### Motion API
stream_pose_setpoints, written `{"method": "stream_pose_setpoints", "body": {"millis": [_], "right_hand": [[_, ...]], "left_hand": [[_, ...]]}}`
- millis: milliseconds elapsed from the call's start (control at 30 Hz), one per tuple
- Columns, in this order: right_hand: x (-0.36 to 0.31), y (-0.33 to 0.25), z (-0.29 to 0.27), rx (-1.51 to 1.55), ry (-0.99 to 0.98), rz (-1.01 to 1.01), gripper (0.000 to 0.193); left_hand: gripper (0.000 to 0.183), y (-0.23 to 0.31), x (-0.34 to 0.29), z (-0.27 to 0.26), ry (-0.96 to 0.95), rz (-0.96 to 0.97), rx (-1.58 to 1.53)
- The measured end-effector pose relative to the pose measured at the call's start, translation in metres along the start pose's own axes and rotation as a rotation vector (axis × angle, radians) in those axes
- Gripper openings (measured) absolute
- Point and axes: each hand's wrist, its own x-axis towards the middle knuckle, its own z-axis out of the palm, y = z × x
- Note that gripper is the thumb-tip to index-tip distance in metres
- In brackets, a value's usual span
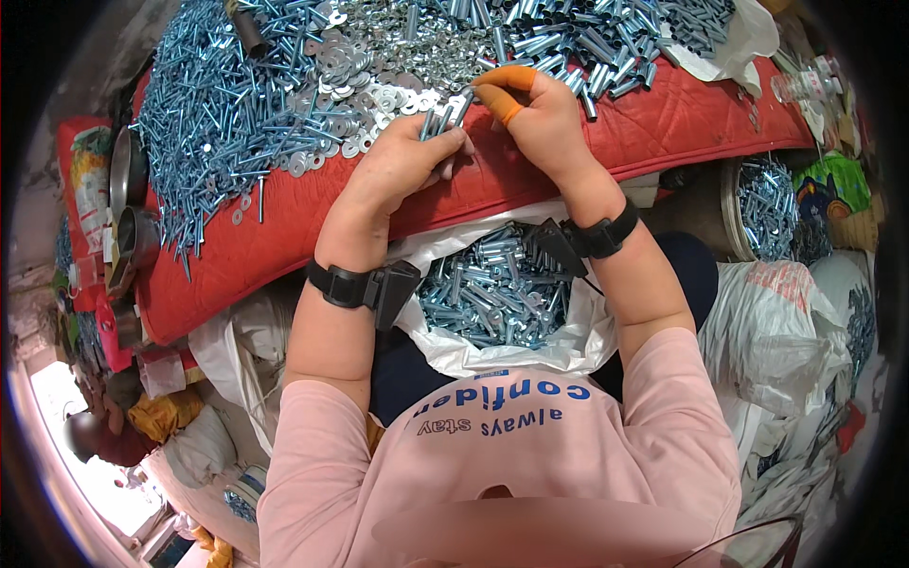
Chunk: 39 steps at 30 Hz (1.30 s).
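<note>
My left hand (407, 163) is closed around several metal bolts (443, 123), which poke up past its fingers and thumb. My right hand (549, 118) wears orange finger covers and pinches at the top end of one piece in that bunch. What sits between those fingertips is too small to make out. Beyond both hands, heaps lie on a red quilted cloth (256, 260): long thin bolts (204, 109), flat round washers (346, 71), small shiny nut-like parts (440, 62) and metal sleeves (606, 43). Below my forearms, a white sack (440, 355) in my lap holds many blue-silver fasteners (497, 293).
Metal bowls (137, 237) stand by the cloth's left edge. At right are a bucket (734, 208) of bolts, a clear plastic bottle (810, 87) and a stuffed white sack (776, 327). A dark tube (248, 33) lies on the bolt heap. Another person (114, 426) is at far left.
</note>
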Motion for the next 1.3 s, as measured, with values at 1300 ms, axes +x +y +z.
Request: {"method": "stream_pose_setpoints", "body": {"millis": [1300], "right_hand": [[0.017,-0.025,-0.016,-0.605,-0.208,-0.589,0.018]], "left_hand": [[0.018,-0.001,0.005,0.001,0.109,0.219,-0.207]]}}
